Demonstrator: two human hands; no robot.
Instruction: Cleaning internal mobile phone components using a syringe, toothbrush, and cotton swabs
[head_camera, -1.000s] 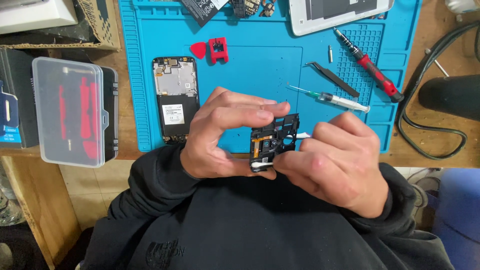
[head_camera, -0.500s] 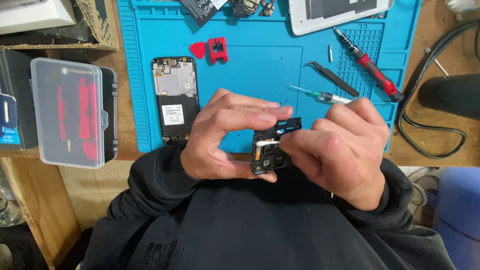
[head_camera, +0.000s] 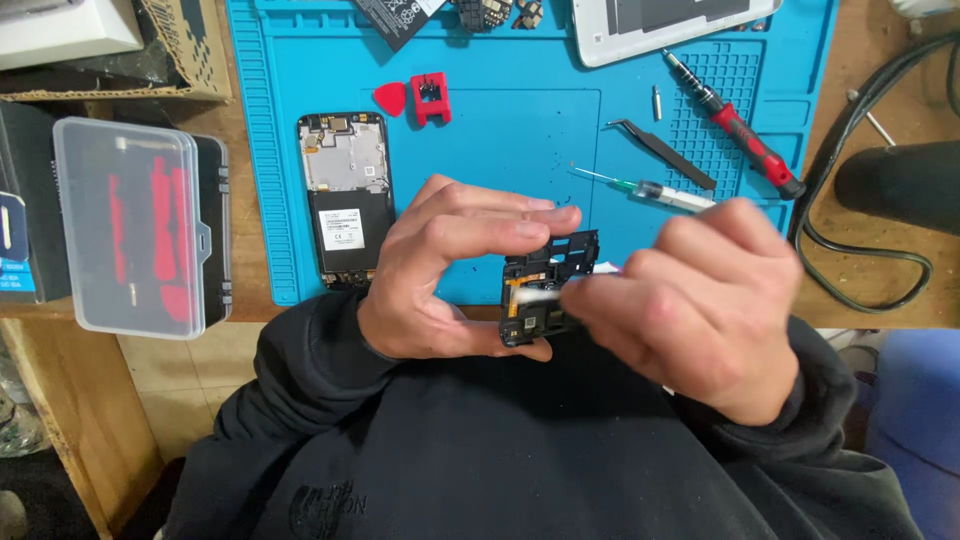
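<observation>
1. The left hand (head_camera: 450, 270) is raised over the near edge of the blue work mat (head_camera: 520, 130), palm turned inward, its fingers curled into a C.
2. Its fingers press along the top edge of a small black phone frame part (head_camera: 545, 290) and its thumb props the bottom edge, so the hand is clamped on the part and holds it upright in the air, just above the person's dark sweatshirt (head_camera: 520, 450).
3. The right hand (head_camera: 700, 300) comes in from the right, knuckles up and blurred; its fingers are pinched together on a white cotton swab (head_camera: 535, 293), whose tip lies against the face of the frame part.
4. Both wrists are bent toward each other, with the hands nearly touching at the part.
5. On the mat behind the left hand lies an opened phone body (head_camera: 345, 195), face down.
6. Further back are a red pick (head_camera: 392, 97) and a red clip (head_camera: 431, 98).
7. To the right on the mat lie a syringe (head_camera: 650, 190), black tweezers (head_camera: 665, 153) and a red-handled screwdriver (head_camera: 735, 125).
8. A clear plastic case (head_camera: 140, 225) sits on the wooden table (head_camera: 250, 150) at the left.
</observation>
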